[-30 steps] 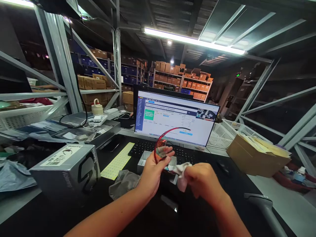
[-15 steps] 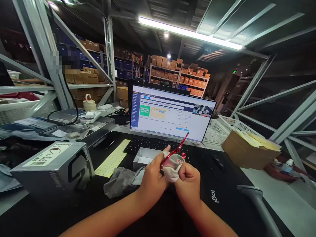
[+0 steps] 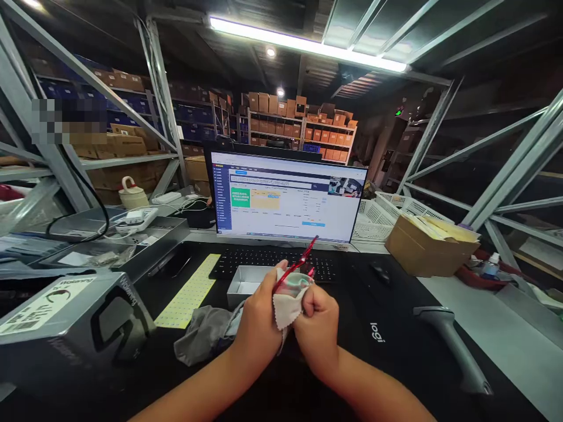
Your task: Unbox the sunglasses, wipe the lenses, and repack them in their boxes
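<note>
Both hands meet over the black desk mat around a pair of red-framed glasses (image 3: 303, 258); one temple points up and away. My left hand (image 3: 259, 319) is closed on the frame from the left. A pale wiping cloth (image 3: 285, 312) with a zigzag edge wraps the lens area and hangs down between the hands. My right hand (image 3: 319, 325), fingers curled in, presses the cloth against the glasses. Much of the frame is hidden by cloth and fingers. Behind my left hand sit an open grey box (image 3: 237, 287) and a crumpled grey pouch (image 3: 200, 340).
A monitor (image 3: 285, 214) and black keyboard (image 3: 272, 257) stand ahead. At left are a large grey printed box (image 3: 79, 334) and a yellow sticker sheet (image 3: 189, 299). To the right lie a mouse (image 3: 379, 272), a barcode scanner (image 3: 457, 346) and a cardboard box (image 3: 426, 252).
The view has turned, shifting most of the scene left. The hands stay together on the glasses; the cloth now hangs in a pointed corner, and the glasses' temple sits slightly lower against the monitor.
</note>
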Tool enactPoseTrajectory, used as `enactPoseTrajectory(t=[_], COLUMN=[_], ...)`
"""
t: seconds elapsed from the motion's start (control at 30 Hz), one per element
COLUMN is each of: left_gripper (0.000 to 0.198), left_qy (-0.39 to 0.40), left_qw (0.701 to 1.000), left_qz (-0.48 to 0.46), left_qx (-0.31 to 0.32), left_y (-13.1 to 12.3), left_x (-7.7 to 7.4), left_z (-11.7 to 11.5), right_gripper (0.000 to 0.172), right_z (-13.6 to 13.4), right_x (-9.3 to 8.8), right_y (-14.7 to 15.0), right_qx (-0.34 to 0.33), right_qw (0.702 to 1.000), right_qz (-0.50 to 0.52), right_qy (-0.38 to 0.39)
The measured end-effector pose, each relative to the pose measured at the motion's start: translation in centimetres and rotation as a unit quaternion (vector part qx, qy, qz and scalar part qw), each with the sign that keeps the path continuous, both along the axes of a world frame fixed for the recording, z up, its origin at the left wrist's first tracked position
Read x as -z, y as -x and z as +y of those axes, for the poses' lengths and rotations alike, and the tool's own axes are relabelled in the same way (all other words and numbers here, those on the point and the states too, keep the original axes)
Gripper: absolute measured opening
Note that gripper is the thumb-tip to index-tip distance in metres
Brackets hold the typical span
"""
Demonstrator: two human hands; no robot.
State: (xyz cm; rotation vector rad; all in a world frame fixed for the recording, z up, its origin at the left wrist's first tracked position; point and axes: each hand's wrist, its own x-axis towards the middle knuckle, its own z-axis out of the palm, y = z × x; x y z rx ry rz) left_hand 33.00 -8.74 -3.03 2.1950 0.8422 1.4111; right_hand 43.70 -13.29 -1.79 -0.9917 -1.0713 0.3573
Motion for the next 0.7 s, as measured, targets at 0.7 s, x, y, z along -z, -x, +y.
enactPoseTrajectory(t=[0.7], left_gripper=[0.048], left_qy=[0.039], left_qw=[0.996], left_qz=[-0.037], left_qx=[-0.072], left_y=[3.0], left_x=[-5.0], left_z=[2.1], right_gripper=[0.037], right_z=[2.1], right_x=[-4.0], right_y=[-16.4], right_qx=[0.018], right_qw=[0.966], right_qz=[-0.122], right_qy=[0.229])
